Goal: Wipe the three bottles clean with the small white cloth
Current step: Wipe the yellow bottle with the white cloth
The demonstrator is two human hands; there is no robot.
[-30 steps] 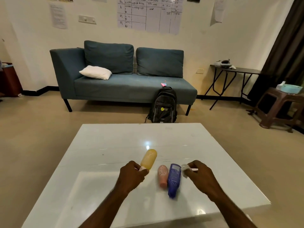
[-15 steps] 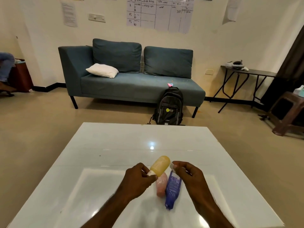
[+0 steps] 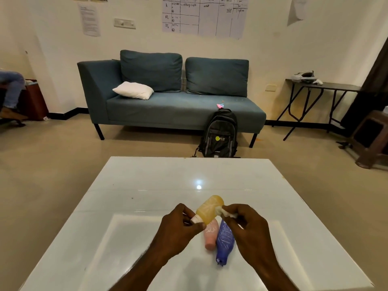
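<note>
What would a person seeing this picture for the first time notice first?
The hands above the glossy white table: the left hand holds a translucent yellow bottle by its cap, the right hand presses a small white cloth against it. A pink bottle and a blue bottle lie beneath.

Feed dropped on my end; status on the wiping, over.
Left hand pinches yellow bottle at its cap. Right hand presses white cloth to its side. Pink bottle, blue bottle lie on table beneath. Nothing in the way.
</note>
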